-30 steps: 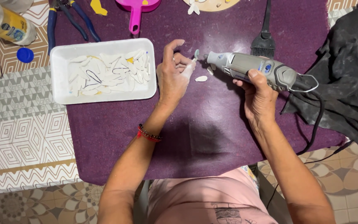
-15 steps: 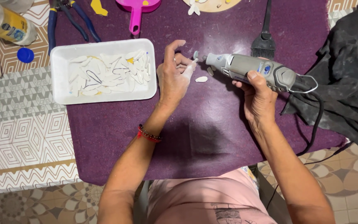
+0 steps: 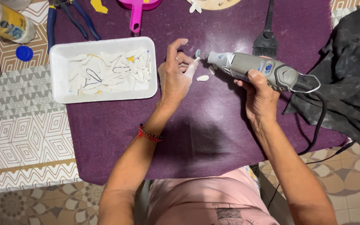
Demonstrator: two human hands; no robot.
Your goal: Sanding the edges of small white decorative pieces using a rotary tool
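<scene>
My right hand [image 3: 260, 96] grips a grey corded rotary tool [image 3: 253, 68], its small round bit pointing left. My left hand [image 3: 176, 75] pinches a small white piece [image 3: 194, 62] between thumb and fingers, right at the tool's bit. Two more small white pieces [image 3: 203, 78] lie on the purple mat [image 3: 196, 137] just under the tool's nose. A white foam tray [image 3: 59, 85] with several white petal-shaped pieces sits left of my left hand.
A black brush [image 3: 266, 39] lies behind the tool. A dark crumpled cloth [image 3: 346, 83] covers the right side. Blue-handled pliers [image 3: 69, 18], a pink handled object [image 3: 137, 12], a yellow-labelled bottle [image 3: 7, 23] and a blue cap [image 3: 24, 53] lie at the back left.
My left hand has shifted its fingers slightly on the white piece at the bit. The rotary tool stays in almost the same place.
</scene>
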